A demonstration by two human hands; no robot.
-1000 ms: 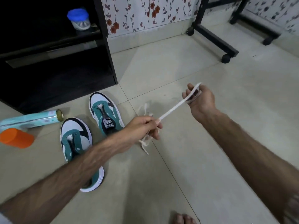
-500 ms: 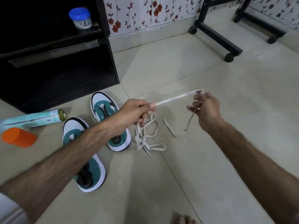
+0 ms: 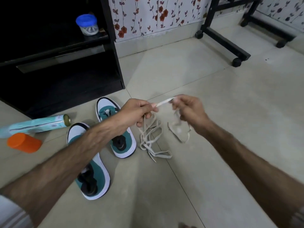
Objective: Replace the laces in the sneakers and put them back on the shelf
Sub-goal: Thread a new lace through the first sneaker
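While both hands hover over the beige tiled floor, the left hand pinches a flat off-white shoelace and the right hand, blurred, closes on its other stretch; the rest lies in loose loops on the tiles. Two teal-and-white sneakers sit unlaced just left of it, in front of the black shelf unit. Aerosol can and orange cap far left.

The lace between my fingers is off-white. Left of them lie teal-and-white sneakers, an orange cap and a pale turquoise can. Beyond them, the wallpaper shows red flowers on dark vines.
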